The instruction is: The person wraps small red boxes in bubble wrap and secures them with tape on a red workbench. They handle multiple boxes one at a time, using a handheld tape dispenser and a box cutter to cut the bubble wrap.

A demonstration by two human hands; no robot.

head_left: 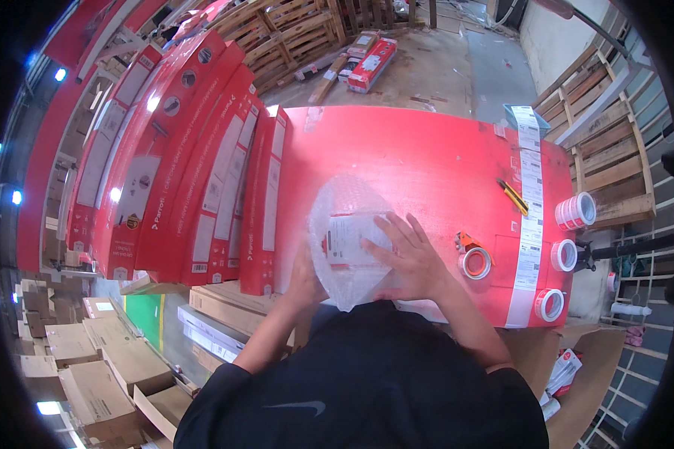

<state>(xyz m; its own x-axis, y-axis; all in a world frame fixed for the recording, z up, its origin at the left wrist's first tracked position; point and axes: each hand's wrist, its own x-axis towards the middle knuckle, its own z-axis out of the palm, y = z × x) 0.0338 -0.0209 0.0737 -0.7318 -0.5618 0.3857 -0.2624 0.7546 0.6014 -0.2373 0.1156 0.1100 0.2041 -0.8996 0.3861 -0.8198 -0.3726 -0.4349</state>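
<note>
A box with a white printed label, wrapped in clear bubble wrap, is in front of my body at the near edge of a red table-like surface. My left hand grips the left side of the wrapped box, its fingers partly hidden by the wrap. On the right side, my right hand lies on the bubble wrap with its fingers spread and its thumb stretched over the label. The wrap comes to a loose point near my body.
Tall red cartons stand on the left. On the right are an orange tape dispenser, a yellow cutter, a long label strip and tape rolls. Open brown cartons fill the lower left; wooden pallets stand beyond.
</note>
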